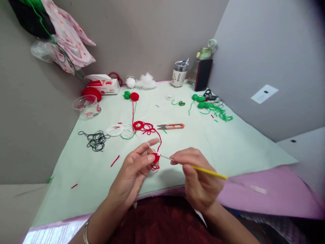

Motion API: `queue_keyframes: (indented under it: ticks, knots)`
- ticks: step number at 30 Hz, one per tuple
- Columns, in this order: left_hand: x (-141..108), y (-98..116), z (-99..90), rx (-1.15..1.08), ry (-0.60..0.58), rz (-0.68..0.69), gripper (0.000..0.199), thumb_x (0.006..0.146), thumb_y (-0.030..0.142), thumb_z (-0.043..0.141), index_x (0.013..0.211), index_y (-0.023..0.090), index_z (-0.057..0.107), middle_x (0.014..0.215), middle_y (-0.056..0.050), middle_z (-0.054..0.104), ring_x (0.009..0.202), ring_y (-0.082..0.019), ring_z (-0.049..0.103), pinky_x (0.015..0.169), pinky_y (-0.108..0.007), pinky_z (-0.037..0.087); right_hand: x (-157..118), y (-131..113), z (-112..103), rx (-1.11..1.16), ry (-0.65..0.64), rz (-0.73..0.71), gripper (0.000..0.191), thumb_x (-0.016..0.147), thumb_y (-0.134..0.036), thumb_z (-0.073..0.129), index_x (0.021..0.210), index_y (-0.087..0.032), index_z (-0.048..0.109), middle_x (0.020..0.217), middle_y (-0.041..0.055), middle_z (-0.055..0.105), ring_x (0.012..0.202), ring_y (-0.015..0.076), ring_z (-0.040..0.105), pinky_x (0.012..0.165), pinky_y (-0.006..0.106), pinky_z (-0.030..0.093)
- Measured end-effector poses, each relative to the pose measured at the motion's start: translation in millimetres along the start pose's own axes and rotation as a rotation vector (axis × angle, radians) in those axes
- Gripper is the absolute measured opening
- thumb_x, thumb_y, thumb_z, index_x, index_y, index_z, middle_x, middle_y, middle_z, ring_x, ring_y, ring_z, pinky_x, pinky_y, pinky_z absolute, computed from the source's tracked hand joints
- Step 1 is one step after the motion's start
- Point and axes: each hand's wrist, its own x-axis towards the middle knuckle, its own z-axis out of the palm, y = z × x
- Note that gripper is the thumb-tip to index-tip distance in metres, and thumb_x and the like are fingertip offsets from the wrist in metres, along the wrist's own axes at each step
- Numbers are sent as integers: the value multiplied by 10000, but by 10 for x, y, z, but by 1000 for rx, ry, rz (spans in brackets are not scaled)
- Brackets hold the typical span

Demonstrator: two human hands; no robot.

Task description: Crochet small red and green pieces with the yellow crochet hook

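Between the thumb and fingers of my left hand (137,167) is a small red crochet piece (156,157), with red loops hanging below it. A white strand runs over the raised index finger. My right hand (199,176) is closed around a crochet hook (209,171) with a yellow handle, its metal tip at the right edge of the red piece. Behind my hands lie red yarn loops (144,127) and a coil of white yarn (115,129). A red strand leads from the loops down to the piece.
Orange-handled snips (172,126) lie mid-table. A tangle of black yarn (96,140) and a clear plastic tub (88,107) are at left. At the back stand a tissue box (108,86), a pen can (179,76) and a phone (203,75). Green yarn (214,108) lies right.
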Motion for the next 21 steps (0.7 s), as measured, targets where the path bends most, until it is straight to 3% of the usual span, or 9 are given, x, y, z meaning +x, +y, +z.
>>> queue_keyframes:
  ticks: [2, 4, 10, 12, 15, 17, 19, 21]
  knots:
    - [-2, 18, 5, 55, 21, 70, 444, 765, 232, 926, 1199, 236, 832, 829, 19, 657, 739, -103, 592, 755, -209, 514, 42, -13, 27, 151, 19, 137, 235, 1087, -232, 549, 1097, -240, 784, 865, 50, 763, 809, 198, 725, 722, 351, 620]
    - [-9, 8, 15, 118, -7, 106, 421, 774, 249, 924, 1186, 247, 835, 834, 11, 673, 792, -130, 619, 814, -242, 525, 77, -19, 62, 210, 12, 179, 207, 1075, -261, 589, 1050, -247, 794, 888, 52, 786, 857, 213, 745, 768, 372, 628]
    - [15, -95, 22, 182, 19, 202, 445, 784, 260, 928, 1215, 269, 818, 844, 16, 697, 822, -153, 649, 857, -284, 531, 22, 16, 120, 94, -22, 102, 229, 1054, -180, 612, 1146, -274, 800, 975, 53, 805, 895, 197, 762, 789, 346, 644]
    - [29, -113, 21, 129, 21, 170, 486, 779, 254, 931, 1248, 259, 807, 831, 17, 695, 824, -153, 651, 853, -276, 531, -29, 42, 106, -51, -59, -3, 299, 1015, -124, 653, 1223, -287, 793, 1061, 71, 797, 948, 205, 762, 794, 337, 647]
    - [49, -90, 8, -14, -33, -9, 456, 773, 270, 934, 1214, 216, 830, 873, -14, 715, 792, -135, 645, 804, -244, 540, -49, 72, 65, -109, -69, -77, 349, 993, -103, 665, 1266, -286, 782, 1115, 88, 785, 983, 219, 756, 799, 345, 644]
    - [62, -53, -8, -74, -33, -63, 407, 762, 267, 941, 1156, 204, 855, 881, -17, 713, 738, -107, 629, 745, -211, 536, -10, 75, 44, 29, -2, 56, 285, 1030, -124, 618, 1192, -277, 796, 988, 59, 779, 876, 194, 739, 762, 336, 624]
    - [67, -25, -16, -64, 8, -9, 391, 756, 237, 943, 1139, 227, 862, 850, 8, 692, 709, -87, 615, 725, -188, 528, 46, 67, 42, 193, 59, 198, 242, 1063, -171, 588, 1109, -267, 805, 887, 30, 749, 752, 162, 697, 707, 318, 596]
    - [59, -25, -10, 2, 22, 67, 397, 753, 215, 944, 1139, 253, 861, 829, 21, 691, 732, -91, 624, 757, -187, 528, 92, 58, 61, 294, 37, 246, 202, 1063, -229, 615, 1054, -258, 814, 876, 28, 748, 761, 164, 697, 716, 320, 595]
